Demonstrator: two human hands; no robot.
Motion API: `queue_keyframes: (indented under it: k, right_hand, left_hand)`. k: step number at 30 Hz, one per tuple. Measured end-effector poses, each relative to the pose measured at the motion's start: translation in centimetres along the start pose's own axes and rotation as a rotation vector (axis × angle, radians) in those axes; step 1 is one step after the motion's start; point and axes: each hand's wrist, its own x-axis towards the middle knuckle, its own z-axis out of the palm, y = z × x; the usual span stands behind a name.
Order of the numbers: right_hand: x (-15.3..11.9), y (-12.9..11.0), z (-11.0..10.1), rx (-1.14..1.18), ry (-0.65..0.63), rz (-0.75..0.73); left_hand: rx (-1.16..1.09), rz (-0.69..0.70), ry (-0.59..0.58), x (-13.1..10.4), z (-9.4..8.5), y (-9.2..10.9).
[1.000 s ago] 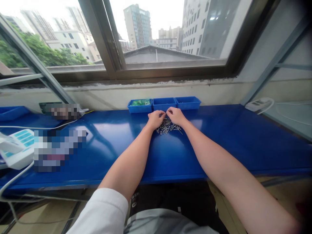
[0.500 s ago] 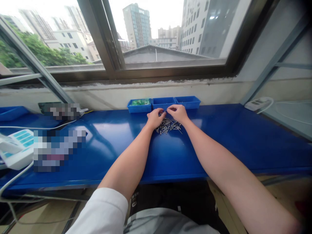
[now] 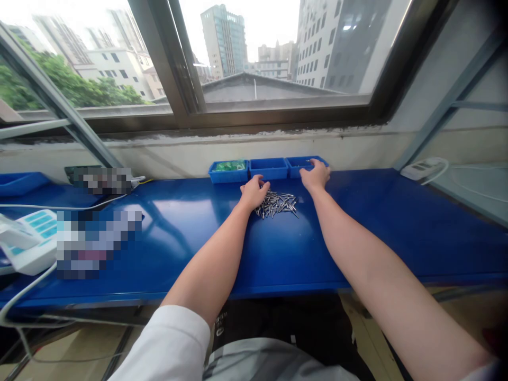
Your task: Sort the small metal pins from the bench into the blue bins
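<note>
Window frame (image 3: pixel 273 117) spans the top of the frame. Below it, a blue bench top (image 3: pixel 198 211) crosses the full width; its smooth, flat surface probably suits loose small parts. A white device with a light-blue panel (image 3: pixel 34 233) sits at left, well apart from the hands, presumably to leave the centre free.

Three bins stand in a row at upper centre: left bin (image 3: pixel 229 177), middle bin (image 3: pixel 273 173), right bin (image 3: pixel 295 172). Placement against the wall likely keeps them within arm's reach.

Right hand (image 3: pixel 316 173) is over the right bin, thumb and forefinger spread apart. Left hand (image 3: pixel 253 191) rests at the pile's left edge, fingers curled, thumb near forefinger; cannot tell whether anything is pinched. Its position appears to keep it close to the parts.

Pile of slender metal parts (image 3: pixel 275 203) lies at centre, in front of the middle bin, pieces pointing in mixed directions; central placement seemingly serves both hands. Green packet (image 3: pixel 229 166) lies in the left bin. Smallest item: a pale glint near the right fingertips, unidentifiable.
</note>
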Motion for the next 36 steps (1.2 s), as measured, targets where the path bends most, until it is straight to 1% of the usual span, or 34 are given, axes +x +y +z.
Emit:
queue_keyframes:
  k: [4,9,12,15,17,19,21,23,25,29,34,36]
  right_hand:
    - [0.0,0.4,0.4,-0.009,-0.059,0.043]
    - [-0.1,0.5,0.7,0.011,-0.149,0.015]
    - [-0.3,0.2,0.8,0.020,-0.131,-0.055]
    - [-0.9,-0.5,0.9,0.049,-0.121,-0.193]
    - [-1.5,-1.1,1.0,0.077,-0.200,-0.308]
    - [-2.3,-1.7,1.1,0.100,-0.375,-0.428]
    - [-3.1,-2.3,1.2,0.077,-0.532,-0.523]
    - [-3.7,-2.8,1.2,0.029,-0.624,-0.566]
    - [-4.1,-3.2,1.2,-0.001,-0.678,-0.597]
    - [-4.5,-3.7,0.8,0.001,-0.720,-0.610]
    - [-4.7,-4.0,0.5,0.053,-0.754,-0.505]
    - [-4.7,-4.0,0.6,0.062,-0.752,-0.486]
  left_hand:
    - [0.012,-0.012,-0.009,-0.1,0.0,0.1]
    - [0.029,-0.013,-0.025,0.0,0.0,0.0]
    - [0.027,-0.003,-0.025,0.1,0.1,-0.1]
    - [0.023,0.015,-0.014,0.2,0.2,-0.3]
    - [0.018,0.021,-0.005,0.2,0.3,-0.4]
    - [0.015,0.016,0.002,0.2,0.3,-0.4]
    - [0.019,0.009,0.002,0.2,0.3,-0.3]
    - [0.022,0.004,-0.006,0.2,0.2,-0.2]
    - [0.021,0.003,-0.015,0.2,0.2,-0.1]
    - [0.033,0.009,-0.020,0.1,0.1,0.0]
    - [0.064,0.027,-0.022,0.2,0.2,-0.2]
    - [0.071,0.036,-0.022,0.2,0.3,-0.2]
